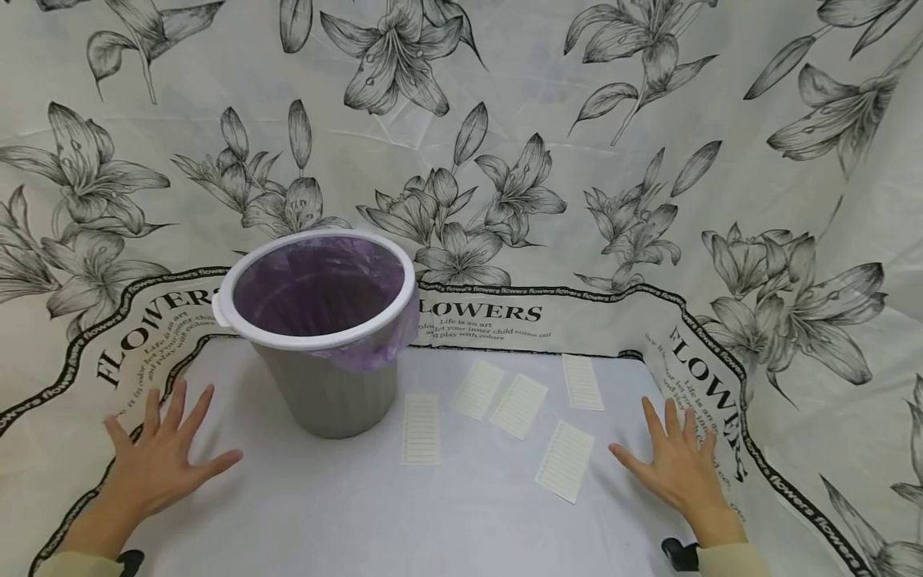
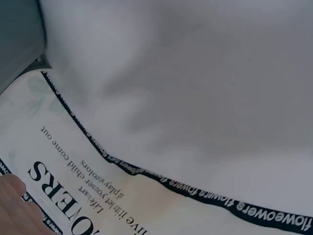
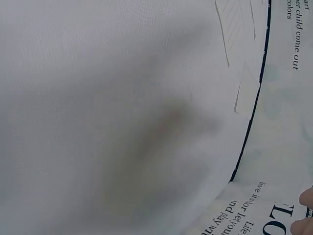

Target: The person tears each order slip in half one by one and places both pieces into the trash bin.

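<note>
My left hand [image 1: 157, 463] is held with fingers spread at the left side of the table, holding nothing. On the right side, my right hand [image 1: 678, 465] is spread the same way, also bare. A grey trash can [image 1: 328, 393] with a white rim and a purple bag [image 1: 368, 349] lining it stands left of the middle, to the right of my left hand. Several pale lined paper slips lie flat between the can and my right hand; the closest to that hand is a tilted slip [image 1: 566, 462]. Only fingertips [image 3: 304, 226] show in the right wrist view.
A white cloth [image 1: 346, 513] covers the table. Behind and along both sides hangs a curtain [image 1: 505, 48] printed with lilies, with a dark lettered border. Another slip [image 1: 421, 429] lies beside the can's base, and one more slip [image 1: 582, 383] is near the back edge.
</note>
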Demonstrator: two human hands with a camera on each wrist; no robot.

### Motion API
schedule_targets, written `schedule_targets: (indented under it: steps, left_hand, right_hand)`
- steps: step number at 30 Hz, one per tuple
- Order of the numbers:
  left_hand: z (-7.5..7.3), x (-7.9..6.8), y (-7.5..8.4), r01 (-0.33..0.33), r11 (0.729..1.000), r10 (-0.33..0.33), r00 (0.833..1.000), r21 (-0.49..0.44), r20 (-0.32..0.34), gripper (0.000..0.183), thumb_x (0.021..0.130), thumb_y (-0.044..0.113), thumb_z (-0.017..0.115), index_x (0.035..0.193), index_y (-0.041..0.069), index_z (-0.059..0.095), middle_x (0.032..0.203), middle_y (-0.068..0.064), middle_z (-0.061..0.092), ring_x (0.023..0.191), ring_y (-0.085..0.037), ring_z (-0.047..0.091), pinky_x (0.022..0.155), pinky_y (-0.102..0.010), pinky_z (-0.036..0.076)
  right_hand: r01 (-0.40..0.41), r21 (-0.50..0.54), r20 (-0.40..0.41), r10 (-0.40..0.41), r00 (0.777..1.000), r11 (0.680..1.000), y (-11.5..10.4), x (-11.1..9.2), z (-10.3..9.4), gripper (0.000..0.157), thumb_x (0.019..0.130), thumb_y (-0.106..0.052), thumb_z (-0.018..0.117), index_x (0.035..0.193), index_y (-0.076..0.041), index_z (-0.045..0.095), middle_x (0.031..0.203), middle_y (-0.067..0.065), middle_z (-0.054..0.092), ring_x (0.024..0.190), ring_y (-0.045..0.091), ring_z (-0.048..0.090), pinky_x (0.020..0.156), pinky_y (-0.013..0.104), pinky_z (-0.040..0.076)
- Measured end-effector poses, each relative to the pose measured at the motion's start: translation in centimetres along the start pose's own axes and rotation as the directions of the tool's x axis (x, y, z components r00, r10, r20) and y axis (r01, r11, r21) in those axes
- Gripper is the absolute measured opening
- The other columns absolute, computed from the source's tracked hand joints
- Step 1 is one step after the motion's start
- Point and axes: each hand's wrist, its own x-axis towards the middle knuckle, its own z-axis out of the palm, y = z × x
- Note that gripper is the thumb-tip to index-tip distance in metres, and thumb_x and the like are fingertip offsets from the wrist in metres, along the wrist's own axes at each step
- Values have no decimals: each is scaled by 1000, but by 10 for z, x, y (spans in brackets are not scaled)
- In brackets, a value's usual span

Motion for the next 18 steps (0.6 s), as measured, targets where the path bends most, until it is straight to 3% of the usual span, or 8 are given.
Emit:
schedule_targets:
  steps: [7,13,18]
  left_hand:
    - [18,-17,12,-12,1000,13,999,-27,30,113,87,74,61,166,28,-4,170,-22,-12,151,-57,-17,96,-89,-21]
    - [41,-26,35,-39,997,43,996,-62,75,109,85,77,62,167,26,11,170,-26,8,153,-58,-1,101,-91,-10]
    - [51,-31,57,-60,996,66,993,-60,95,105,82,79,64,163,22,29,165,-27,27,152,-57,14,104,-90,-1]
  right_hand:
    - [-15,55,3,15,1000,998,-4,-3,3,107,91,-75,56,165,-11,14,162,40,12,144,70,8,105,89,4]
    - [-1,112,1,1,1000,994,-15,-3,10,105,90,-73,59,164,-9,20,161,41,20,143,70,13,105,89,7]
    - [42,157,3,-43,999,987,-28,1,15,103,90,-71,62,162,-6,26,160,40,24,143,70,16,105,88,12]
